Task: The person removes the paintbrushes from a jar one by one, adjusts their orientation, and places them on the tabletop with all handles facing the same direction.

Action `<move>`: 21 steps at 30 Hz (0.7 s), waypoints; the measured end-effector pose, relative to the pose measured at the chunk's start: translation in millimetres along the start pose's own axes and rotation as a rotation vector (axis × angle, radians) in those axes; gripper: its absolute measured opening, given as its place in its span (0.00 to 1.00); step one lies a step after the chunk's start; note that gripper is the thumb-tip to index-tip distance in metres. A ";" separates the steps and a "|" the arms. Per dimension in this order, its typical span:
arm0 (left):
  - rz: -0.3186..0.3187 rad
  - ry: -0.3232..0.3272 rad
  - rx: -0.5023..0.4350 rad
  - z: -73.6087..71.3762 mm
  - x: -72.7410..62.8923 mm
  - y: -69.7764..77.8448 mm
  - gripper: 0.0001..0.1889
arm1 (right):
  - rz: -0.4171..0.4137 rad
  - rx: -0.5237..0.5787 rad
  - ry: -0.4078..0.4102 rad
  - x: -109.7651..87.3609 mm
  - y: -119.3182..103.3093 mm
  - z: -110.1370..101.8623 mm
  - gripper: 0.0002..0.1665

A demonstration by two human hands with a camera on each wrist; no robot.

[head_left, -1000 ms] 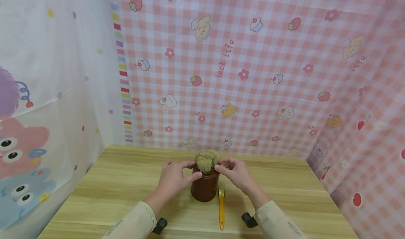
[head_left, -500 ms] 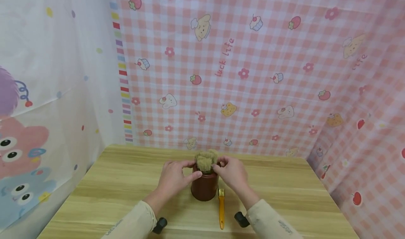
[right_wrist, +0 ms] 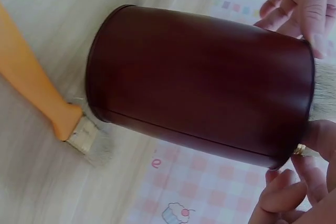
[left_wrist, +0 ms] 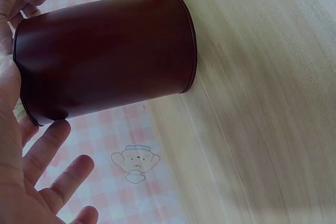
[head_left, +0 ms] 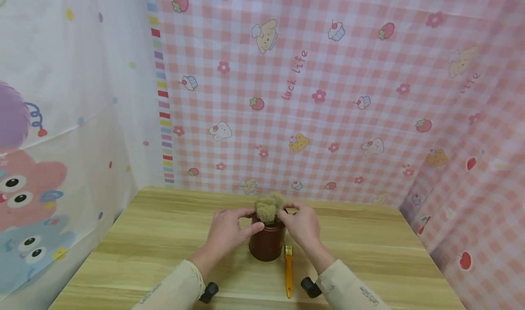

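Note:
A dark reddish-brown cylindrical brush holder (head_left: 265, 246) stands upright at the middle of the wooden table. Pale bristles (head_left: 267, 208) of paintbrushes fill its mouth, tips upward; their handles are hidden inside. My left hand (head_left: 227, 230) grips the holder's rim from the left, thumb in front, with its other fingers spread in the left wrist view. On the opposite side, my right hand (head_left: 304, 223) has thumb and curled fingers close together at the rim. Between them a bit of gold-coloured ferrule (right_wrist: 299, 149) shows in the right wrist view, pinched beside the bristles.
An orange-handled paintbrush (head_left: 289, 273) lies flat on the table (head_left: 369, 255), bristles toward the holder's base. Black wrist pieces (head_left: 209, 292) sit under both sleeves. A pink checked cloth (head_left: 320, 132) hangs behind the table's back edge, and a white printed cloth (head_left: 102, 118) at the left.
My right hand has shifted slightly inward, its thumb now closer against the bristles and its forearm nearer the middle. My left hand keeps its grip on the rim; the head view has shifted slightly.

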State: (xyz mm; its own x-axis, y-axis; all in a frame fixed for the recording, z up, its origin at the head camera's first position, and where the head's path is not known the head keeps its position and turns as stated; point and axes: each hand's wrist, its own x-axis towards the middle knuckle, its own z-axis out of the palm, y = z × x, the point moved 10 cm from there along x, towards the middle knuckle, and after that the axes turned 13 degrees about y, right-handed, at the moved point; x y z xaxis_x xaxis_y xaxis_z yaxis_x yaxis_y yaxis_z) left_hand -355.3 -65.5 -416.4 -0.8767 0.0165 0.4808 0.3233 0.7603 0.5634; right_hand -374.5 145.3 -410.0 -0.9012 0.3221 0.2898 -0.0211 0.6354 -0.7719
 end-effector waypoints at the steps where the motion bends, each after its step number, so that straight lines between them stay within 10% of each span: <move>1: -0.004 0.001 -0.002 -0.2 0.0 -0.2 0.29 | 0.001 0.015 0.004 0.0 -1.0 -1.0 0.14; 21: -0.009 0.018 -0.008 -1.8 0.4 0.7 0.29 | -0.054 0.271 -0.053 15.8 -17.7 -15.5 0.27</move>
State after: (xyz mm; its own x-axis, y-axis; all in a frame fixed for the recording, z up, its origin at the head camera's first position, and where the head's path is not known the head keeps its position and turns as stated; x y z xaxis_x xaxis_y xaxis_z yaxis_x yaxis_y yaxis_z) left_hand -354.8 -66.2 -414.6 -0.8729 -0.0020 0.4880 0.3186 0.7551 0.5729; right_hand -381.7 150.0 -383.0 -0.9169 0.2511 0.3103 -0.1785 0.4374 -0.8814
